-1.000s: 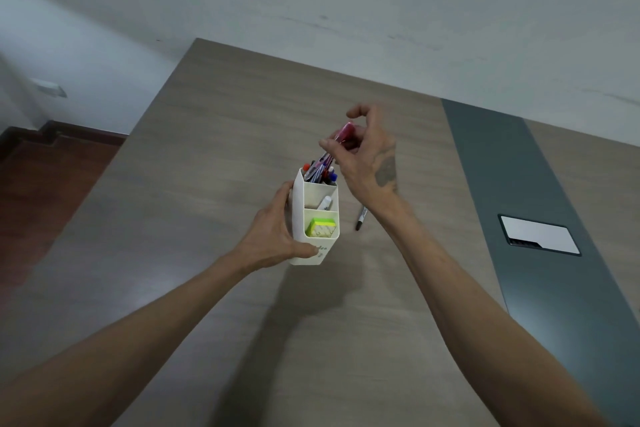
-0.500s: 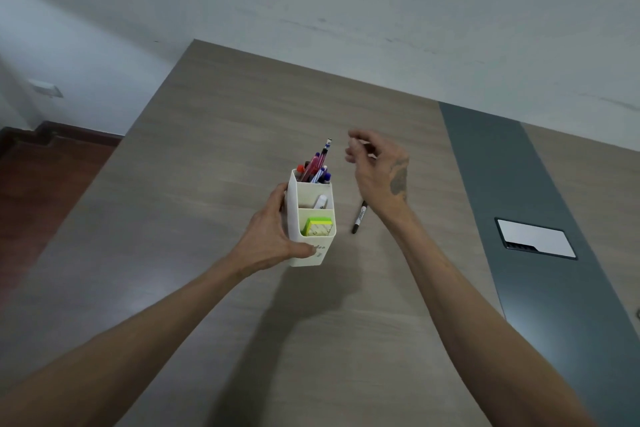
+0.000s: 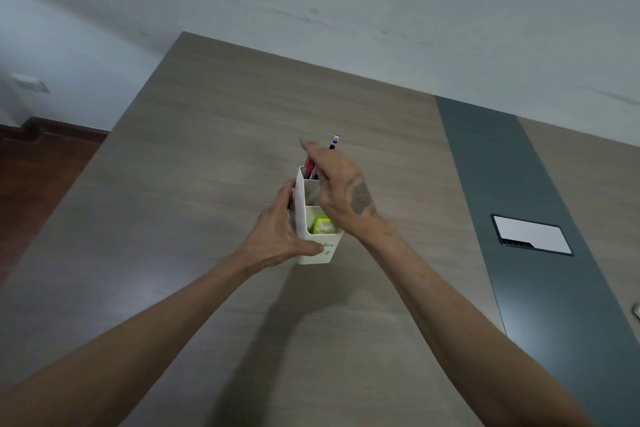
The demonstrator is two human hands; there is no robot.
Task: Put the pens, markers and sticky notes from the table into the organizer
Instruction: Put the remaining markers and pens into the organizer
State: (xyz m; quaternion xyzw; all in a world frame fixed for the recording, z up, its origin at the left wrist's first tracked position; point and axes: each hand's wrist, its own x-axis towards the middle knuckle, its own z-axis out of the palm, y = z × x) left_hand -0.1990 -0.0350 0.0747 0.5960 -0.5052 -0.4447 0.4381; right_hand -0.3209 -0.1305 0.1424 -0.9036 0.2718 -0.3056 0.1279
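A white organizer (image 3: 313, 253) stands on the wooden table (image 3: 207, 184), and my left hand (image 3: 277, 229) grips its left side and front. Green sticky notes (image 3: 321, 225) sit in its front compartment. Red pens (image 3: 309, 168) stand in the back compartment, and one pen tip (image 3: 335, 140) pokes up behind my fingers. My right hand (image 3: 341, 191) reaches across the top of the organizer from the right, fingers stretched left over the pens. It hides the middle compartment and the table just right of the organizer. Whether it holds anything is hidden.
A dark grey strip (image 3: 502, 184) runs down the table on the right, with a white rectangular panel (image 3: 531, 235) set in it. The table's left edge drops to a dark wooden floor (image 3: 34, 166). A white wall runs behind the far edge.
My right hand let go of a pink pen into the back compartment, drew back to the right, then swung left over the organizer. The black marker on the table is now out of sight.
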